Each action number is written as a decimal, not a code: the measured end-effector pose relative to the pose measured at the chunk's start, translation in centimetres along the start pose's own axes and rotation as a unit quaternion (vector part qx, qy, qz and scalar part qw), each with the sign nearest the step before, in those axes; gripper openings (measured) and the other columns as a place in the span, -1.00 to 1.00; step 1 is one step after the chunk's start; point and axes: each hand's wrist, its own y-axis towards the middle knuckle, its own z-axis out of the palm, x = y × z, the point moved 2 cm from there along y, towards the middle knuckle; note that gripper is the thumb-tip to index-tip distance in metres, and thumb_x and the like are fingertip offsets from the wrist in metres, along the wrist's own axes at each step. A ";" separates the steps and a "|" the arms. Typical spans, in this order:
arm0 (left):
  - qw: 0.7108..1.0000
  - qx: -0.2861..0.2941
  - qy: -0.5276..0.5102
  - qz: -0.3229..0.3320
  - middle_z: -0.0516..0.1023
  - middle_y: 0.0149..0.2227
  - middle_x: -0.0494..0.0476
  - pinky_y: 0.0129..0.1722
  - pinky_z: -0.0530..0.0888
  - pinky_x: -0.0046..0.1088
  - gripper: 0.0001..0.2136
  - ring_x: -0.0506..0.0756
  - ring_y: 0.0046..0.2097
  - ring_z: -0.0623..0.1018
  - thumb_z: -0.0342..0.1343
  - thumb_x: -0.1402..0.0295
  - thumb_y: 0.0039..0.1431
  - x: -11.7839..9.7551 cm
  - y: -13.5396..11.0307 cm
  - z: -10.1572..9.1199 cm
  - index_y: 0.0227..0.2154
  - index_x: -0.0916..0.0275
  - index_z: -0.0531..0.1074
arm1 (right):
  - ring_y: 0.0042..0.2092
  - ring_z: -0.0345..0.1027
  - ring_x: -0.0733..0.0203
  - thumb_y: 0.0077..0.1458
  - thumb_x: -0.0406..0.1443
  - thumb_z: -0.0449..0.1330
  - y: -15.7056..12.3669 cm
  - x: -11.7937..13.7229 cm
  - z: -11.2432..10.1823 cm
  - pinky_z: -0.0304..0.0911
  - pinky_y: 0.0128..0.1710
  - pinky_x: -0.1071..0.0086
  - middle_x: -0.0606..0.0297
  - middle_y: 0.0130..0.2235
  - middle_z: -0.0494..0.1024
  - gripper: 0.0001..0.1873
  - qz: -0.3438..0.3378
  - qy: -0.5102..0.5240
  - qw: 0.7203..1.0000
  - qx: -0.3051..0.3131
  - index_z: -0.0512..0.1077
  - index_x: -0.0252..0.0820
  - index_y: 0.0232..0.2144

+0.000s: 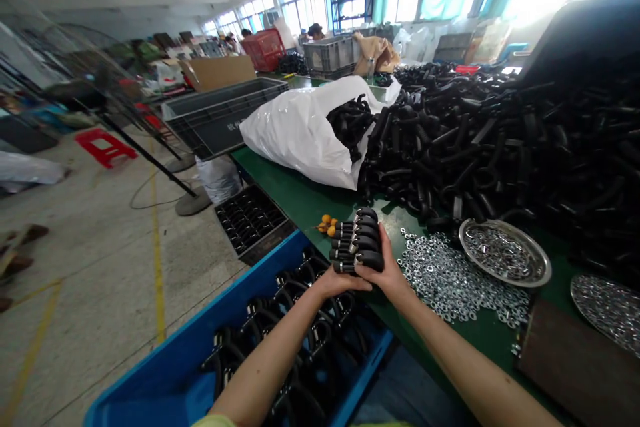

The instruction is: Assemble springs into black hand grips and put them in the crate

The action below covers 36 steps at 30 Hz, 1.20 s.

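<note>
A row of several black hook-shaped parts point(367, 240) with metal fittings is held between my two hands, above the table's edge. My left hand point(337, 282) supports the row from below, its fingers mostly hidden beneath. On the right side, my right hand point(387, 270) grips the row, with the thumb over the nearest part. Below my arms, a blue crate point(170, 350) contains many similar black parts with shiny fittings. Loose metal nuts point(440, 273) lie spread on the green table point(300, 183), to the right of my hands. Small orange fruits point(327, 221) lie just behind the row.
A metal dish point(544, 272) of small hardware stands beside the nuts, with another hardware pile point(607, 310) farther right. Black parts point(480, 140) heap across the table behind. A white sack point(295, 130) lies at the left, near a grey crate point(210, 130). A stand base point(194, 202) is on the floor.
</note>
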 end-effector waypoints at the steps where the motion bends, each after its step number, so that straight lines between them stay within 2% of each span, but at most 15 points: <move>1: 1.000 -0.006 0.007 -0.005 0.53 -0.07 0.22 0.07 0.34 -0.08 -0.44 0.28 0.02 0.46 0.39 0.20 -0.31 0.3 0.0 0.0 -0.14 0.27 0.49 | 0.28 -0.10 0.02 -0.10 -0.09 0.30 -0.1 0.2 0.0 -0.11 0.23 0.05 0.10 0.31 -0.06 0.15 0.000 0.010 1.000 0.004 -0.39 -0.04 0.29; 4: 0.999 -0.014 0.047 -0.004 0.56 -0.13 0.19 0.07 0.35 -0.09 -0.49 0.25 -0.04 0.50 0.40 0.21 -0.37 0.9 0.2 0.0 -0.24 0.27 0.53 | 0.27 -0.07 0.02 -0.08 -0.09 0.29 -0.5 0.6 -0.1 -0.09 0.22 0.06 0.11 0.31 -0.08 0.15 0.003 0.007 1.000 0.028 -0.44 -0.01 0.28; 7: 0.998 -0.023 0.052 0.008 0.56 -0.13 0.18 0.09 0.34 -0.10 -0.54 0.25 -0.03 0.49 0.40 0.22 -0.35 0.9 0.3 0.3 -0.29 0.26 0.54 | 0.28 -0.09 0.03 -0.02 -0.07 0.24 -0.6 0.4 -0.4 -0.11 0.22 0.06 0.10 0.32 -0.09 0.10 0.009 -0.010 0.999 0.046 -0.46 -0.01 0.28; 9: 0.999 -0.032 0.041 0.001 0.56 -0.12 0.21 0.09 0.33 -0.08 -0.54 0.25 -0.03 0.49 0.38 0.19 -0.31 0.7 0.2 0.6 -0.27 0.27 0.53 | 0.29 -0.13 0.02 0.01 -0.05 0.21 -0.7 0.1 -0.3 -0.13 0.23 0.05 0.10 0.32 -0.09 0.05 0.004 -0.010 0.999 0.035 -0.42 -0.03 0.29; 14: 0.999 -0.039 0.032 -0.015 0.51 -0.03 0.23 0.10 0.33 -0.05 -0.48 0.23 0.00 0.47 0.33 0.15 -0.22 0.2 -0.1 1.1 -0.13 0.25 0.48 | 0.30 -0.17 0.00 0.04 -0.02 0.16 -1.0 -0.6 0.4 -0.14 0.23 0.06 0.14 0.31 -0.06 -0.05 -0.029 0.015 0.998 -0.052 -0.29 -0.04 0.29; 19: 0.997 -0.045 0.050 -0.028 0.47 0.03 0.12 0.17 0.24 -0.10 -0.53 0.22 0.06 0.42 0.30 0.18 -0.16 0.8 0.2 1.2 -0.13 0.22 0.48 | 0.28 -0.11 -0.02 0.03 -0.01 0.16 -0.8 -0.8 0.4 -0.11 0.23 0.06 0.14 0.30 -0.01 -0.02 -0.029 0.010 0.999 -0.034 -0.33 -0.05 0.29; 23: 0.997 -0.051 0.054 -0.038 0.48 0.01 0.16 0.15 0.26 -0.11 -0.56 0.24 0.04 0.44 0.30 0.21 -0.16 1.7 0.4 1.3 -0.16 0.27 0.49 | 0.23 0.03 -0.04 0.01 0.04 0.14 -0.8 -1.1 0.4 0.00 0.19 0.06 0.11 0.29 0.02 0.00 -0.036 -0.001 0.999 -0.032 -0.36 -0.05 0.29; 27: 0.998 -0.032 0.058 0.005 0.48 0.02 0.15 0.17 0.24 -0.14 -0.58 0.22 0.04 0.44 0.29 0.22 -0.13 2.0 0.7 1.3 -0.15 0.24 0.49 | 0.24 0.01 -0.04 0.05 0.05 0.08 -1.0 -1.0 0.5 0.07 0.16 0.05 0.10 0.29 0.00 -0.04 -0.035 -0.020 0.999 -0.036 -0.38 -0.05 0.29; 30: 0.997 -0.039 0.060 0.029 0.42 0.07 0.16 0.20 0.19 -0.16 -0.51 0.22 0.09 0.40 0.31 0.28 -0.17 2.0 1.1 1.3 -0.08 0.23 0.45 | 0.25 -0.01 -0.04 0.06 0.03 0.07 -1.3 -0.9 0.2 0.05 0.17 0.03 0.10 0.30 -0.03 -0.05 -0.039 -0.043 0.997 -0.047 -0.40 -0.04 0.29; 32: 0.997 -0.018 0.069 0.043 0.41 0.09 0.14 0.21 0.18 -0.20 -0.53 0.21 0.11 0.38 0.31 0.33 -0.16 2.0 1.4 1.6 -0.09 0.23 0.46 | 0.25 -0.02 -0.05 0.05 0.01 0.10 -1.5 -1.1 -0.2 0.04 0.17 0.03 0.10 0.30 -0.04 -0.02 -0.040 -0.061 0.996 -0.049 -0.41 -0.04 0.29; 34: 0.995 -0.003 0.084 0.052 0.41 0.09 0.10 0.22 0.16 -0.24 -0.59 0.19 0.13 0.35 0.28 0.37 -0.12 1.9 1.7 1.9 -0.11 0.21 0.48 | 0.24 0.01 -0.06 0.04 -0.02 0.12 -1.6 -1.6 -0.6 0.05 0.16 0.04 0.09 0.29 -0.01 0.00 -0.036 -0.079 0.995 -0.042 -0.42 -0.05 0.29; 36: 0.994 -0.019 0.094 0.043 0.42 0.08 0.08 0.22 0.15 -0.27 -0.60 0.17 0.16 0.32 0.28 0.39 -0.12 1.6 2.0 2.0 -0.13 0.20 0.49 | 0.21 0.08 -0.06 0.06 -0.04 0.11 -1.6 -2.0 -0.8 0.08 0.14 0.04 0.06 0.27 0.05 -0.01 -0.032 -0.100 0.994 -0.030 -0.45 -0.07 0.29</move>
